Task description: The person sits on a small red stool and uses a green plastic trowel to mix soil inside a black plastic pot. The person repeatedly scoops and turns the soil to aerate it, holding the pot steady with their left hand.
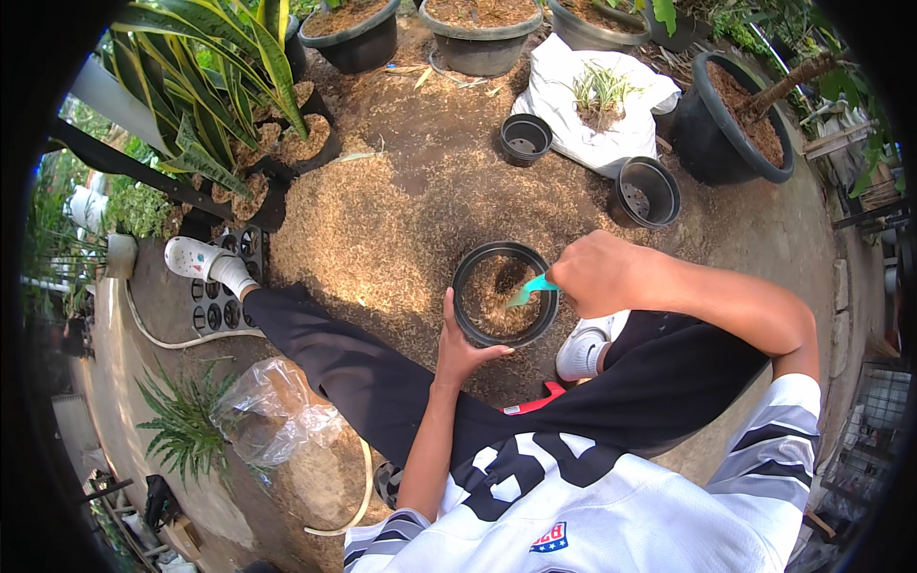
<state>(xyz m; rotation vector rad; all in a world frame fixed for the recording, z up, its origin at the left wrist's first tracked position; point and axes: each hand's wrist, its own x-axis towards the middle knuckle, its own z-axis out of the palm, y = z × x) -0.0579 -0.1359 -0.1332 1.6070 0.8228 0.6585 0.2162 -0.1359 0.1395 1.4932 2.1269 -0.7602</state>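
A round black plant pot (462, 277) stands on the ground between my legs, with loose brown potting mix inside. My left hand (462, 350) grips its near left side, thumb along the near rim and a finger up the left wall. In my right hand (594, 274) is a small teal hand trowel (541, 285), held in a closed fist over the right rim. The trowel's blade tilts down into the pot, its tip at the mix. A red-handled tool (549, 393) lies by my right shoe, partly hidden by my leg.
Two black pots (525, 138) (646, 194) stand ahead, beside a white sack (554, 115) with a small striped plant (601, 94). Large planters (731, 143) line the back; snake plants (205, 105) stand left. A clear plastic bag (272, 411), leafy plant (183, 420) and hose (366, 487) lie near left.
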